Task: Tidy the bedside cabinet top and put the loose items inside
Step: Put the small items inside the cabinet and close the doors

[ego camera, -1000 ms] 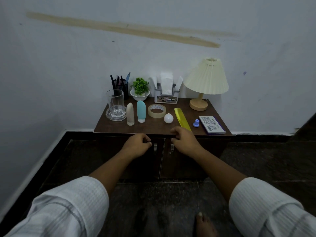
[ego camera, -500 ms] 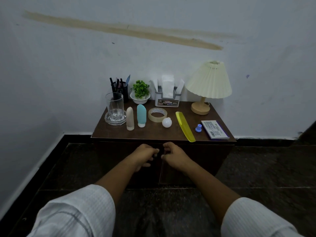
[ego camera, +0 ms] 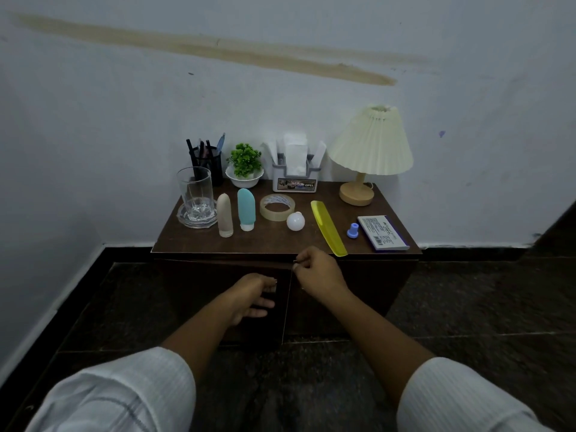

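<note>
Head view. The cabinet top (ego camera: 271,240) carries the loose items in a row: beige bottle (ego camera: 225,219), teal bottle (ego camera: 246,210), tape roll (ego camera: 276,207), white ball (ego camera: 295,221), yellow comb (ego camera: 328,227), blue cap (ego camera: 352,230), and box (ego camera: 382,232). The yellow comb overhangs the front edge. The left hand (ego camera: 249,296) curls its fingers around the inner edge of the left door (ego camera: 202,294). The right hand (ego camera: 319,274) pinches the handle at the top of the right door (ego camera: 358,294).

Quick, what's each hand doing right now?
Left hand: curled round the edge of the left door.
Right hand: pinching the handle of the right door.
</note>
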The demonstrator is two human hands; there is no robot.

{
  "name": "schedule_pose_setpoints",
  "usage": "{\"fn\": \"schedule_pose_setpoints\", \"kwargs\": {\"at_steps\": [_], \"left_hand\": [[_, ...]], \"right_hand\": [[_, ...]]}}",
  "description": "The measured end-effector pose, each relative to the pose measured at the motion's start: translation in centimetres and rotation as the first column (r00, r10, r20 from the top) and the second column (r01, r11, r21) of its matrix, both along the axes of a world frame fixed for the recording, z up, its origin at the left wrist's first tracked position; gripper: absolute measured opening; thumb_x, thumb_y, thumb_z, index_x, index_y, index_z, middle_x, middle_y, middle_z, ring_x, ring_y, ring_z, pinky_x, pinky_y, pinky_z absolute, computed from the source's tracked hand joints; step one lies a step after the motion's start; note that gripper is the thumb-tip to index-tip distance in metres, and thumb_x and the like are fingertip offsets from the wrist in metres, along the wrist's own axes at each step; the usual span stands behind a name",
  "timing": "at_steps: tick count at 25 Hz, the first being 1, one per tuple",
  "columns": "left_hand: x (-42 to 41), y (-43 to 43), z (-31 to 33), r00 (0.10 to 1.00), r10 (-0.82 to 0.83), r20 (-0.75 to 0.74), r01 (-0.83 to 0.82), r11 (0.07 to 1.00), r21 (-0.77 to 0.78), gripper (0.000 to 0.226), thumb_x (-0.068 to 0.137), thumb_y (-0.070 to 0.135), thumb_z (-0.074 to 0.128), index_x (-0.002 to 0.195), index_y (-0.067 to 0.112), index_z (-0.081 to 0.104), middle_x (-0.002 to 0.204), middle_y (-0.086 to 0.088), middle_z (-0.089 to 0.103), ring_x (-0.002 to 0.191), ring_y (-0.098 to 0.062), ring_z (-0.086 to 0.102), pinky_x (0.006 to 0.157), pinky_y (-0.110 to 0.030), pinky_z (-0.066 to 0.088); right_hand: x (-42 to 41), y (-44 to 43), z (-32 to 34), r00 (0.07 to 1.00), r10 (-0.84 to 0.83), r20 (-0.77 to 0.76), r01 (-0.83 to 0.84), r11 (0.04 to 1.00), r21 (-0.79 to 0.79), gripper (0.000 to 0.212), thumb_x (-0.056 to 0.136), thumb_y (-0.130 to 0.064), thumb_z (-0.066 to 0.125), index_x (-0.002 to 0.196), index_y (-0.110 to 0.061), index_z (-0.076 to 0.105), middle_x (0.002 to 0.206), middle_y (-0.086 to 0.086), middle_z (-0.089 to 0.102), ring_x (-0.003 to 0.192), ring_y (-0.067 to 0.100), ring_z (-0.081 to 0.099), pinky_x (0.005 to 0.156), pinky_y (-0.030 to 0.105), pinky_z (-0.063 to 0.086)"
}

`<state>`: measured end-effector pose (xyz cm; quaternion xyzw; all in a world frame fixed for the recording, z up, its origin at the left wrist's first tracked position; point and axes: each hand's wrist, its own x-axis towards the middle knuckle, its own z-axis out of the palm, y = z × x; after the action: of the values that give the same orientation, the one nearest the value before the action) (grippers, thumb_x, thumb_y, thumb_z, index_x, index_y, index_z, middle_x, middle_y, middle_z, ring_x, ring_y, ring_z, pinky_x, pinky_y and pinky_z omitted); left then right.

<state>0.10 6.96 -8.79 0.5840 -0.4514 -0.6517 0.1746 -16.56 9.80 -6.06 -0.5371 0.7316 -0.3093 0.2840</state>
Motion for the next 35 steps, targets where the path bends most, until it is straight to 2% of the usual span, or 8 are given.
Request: {"fn": "schedule_pose_setpoints", "kwargs": {"at_steps": [6,9,14,17,21,25,31,35], "left_hand": [[3.4,2.7,0.3,0.985,-0.16,0.058,0.157,0.986,0.052,0.022,0.1,0.027,0.05,0.114,0.019,0.064,0.115,0.0,0.067,0.087,-0.019,0.067,0.079,-0.035,0.056],[5.5,4.4,0.5,0.971,-0.227,0.068,0.221,0.971,0.088,0.019,0.101,0.02,0.049,0.114,0.017,0.062,0.112,-0.001,0.065,0.08,-0.018,0.066,0.075,-0.033,0.055],[10.2,6.4,0.8,0.955,-0.294,0.039,0.282,0.942,0.181,0.034,0.105,0.014,0.043,0.139,0.013,0.046,0.125,-0.003,0.065,0.087,-0.02,0.071,0.079,-0.036,0.056],[13.3,7.2,1.1,0.96,-0.279,0.017,0.269,0.938,0.221,0.039,0.104,0.012,0.043,0.144,0.013,0.041,0.13,-0.006,0.068,0.102,-0.026,0.072,0.085,-0.04,0.056],[17.2,7.7,2.3,0.984,-0.165,-0.07,0.176,0.965,0.193,0.036,0.104,0.007,0.042,0.138,0.009,0.052,0.13,-0.01,0.069,0.113,-0.029,0.069,0.096,-0.046,0.053],[19.6,8.1,3.2,0.99,-0.084,-0.116,0.103,0.981,0.162,0.035,0.104,0.005,0.036,0.132,0.007,0.057,0.13,-0.015,0.068,0.108,-0.027,0.071,0.09,-0.042,0.057],[24.9,8.9,3.8,1.0,0.003,0.002,-0.003,0.988,0.153,0.036,0.102,0.0,0.034,0.12,0.006,0.064,0.112,-0.013,0.075,0.096,-0.023,0.075,0.077,-0.036,0.061],[28.3,9.6,4.3,0.992,0.11,0.066,-0.117,0.987,0.108,0.036,0.1,-0.002,0.034,0.115,0.005,0.066,0.107,-0.013,0.072,0.084,-0.019,0.072,0.072,-0.033,0.061]], "right_hand": [[2.4,0.8,1.5,0.961,0.259,0.102,-0.269,0.957,0.106,0.016,0.093,-0.019,0.062,0.095,-0.012,0.076,0.094,0.0,0.072,0.089,0.014,0.065,0.071,0.024,0.048],[3.9,1.1,1.9,0.94,0.318,0.122,-0.338,0.913,0.229,0.019,0.095,-0.016,0.058,0.102,-0.008,0.074,0.09,0.003,0.07,0.084,0.014,0.064,0.064,0.025,0.052],[6.8,1.5,1.9,0.852,0.479,0.209,-0.518,0.718,0.465,0.026,0.093,0.0,0.054,0.112,-0.006,0.072,0.088,0.011,0.072,0.074,0.018,0.07,0.071,0.034,0.062],[8.2,1.9,2.1,0.786,0.513,0.346,-0.616,0.595,0.517,0.027,0.093,0.002,0.058,0.117,-0.001,0.069,0.1,0.021,0.075,0.083,0.023,0.074,0.076,0.036,0.063],[9.1,2.0,2.6,0.711,0.537,0.454,-0.701,0.488,0.521,0.029,0.096,0.001,0.056,0.123,0.003,0.065,0.115,0.027,0.07,0.096,0.029,0.072,0.077,0.035,0.063],[11.1,2.7,2.3,0.653,0.531,0.54,-0.757,0.427,0.495,0.033,0.098,0.004,0.05,0.131,0.007,0.057,0.124,0.03,0.065,0.105,0.034,0.07,0.079,0.037,0.063],[16.9,4.2,0.9,0.529,0.578,0.621,-0.848,0.345,0.402,0.039,0.099,0.006,0.048,0.138,0.004,0.05,0.133,0.024,0.062,0.113,0.034,0.066,0.088,0.042,0.058],[21.2,4.8,-0.1,0.494,0.626,0.604,-0.869,0.341,0.357,0.051,0.098,0.006,0.048,0.147,-0.005,0.044,0.143,0.012,0.057,0.121,0.03,0.063,0.093,0.043,0.055]]}}
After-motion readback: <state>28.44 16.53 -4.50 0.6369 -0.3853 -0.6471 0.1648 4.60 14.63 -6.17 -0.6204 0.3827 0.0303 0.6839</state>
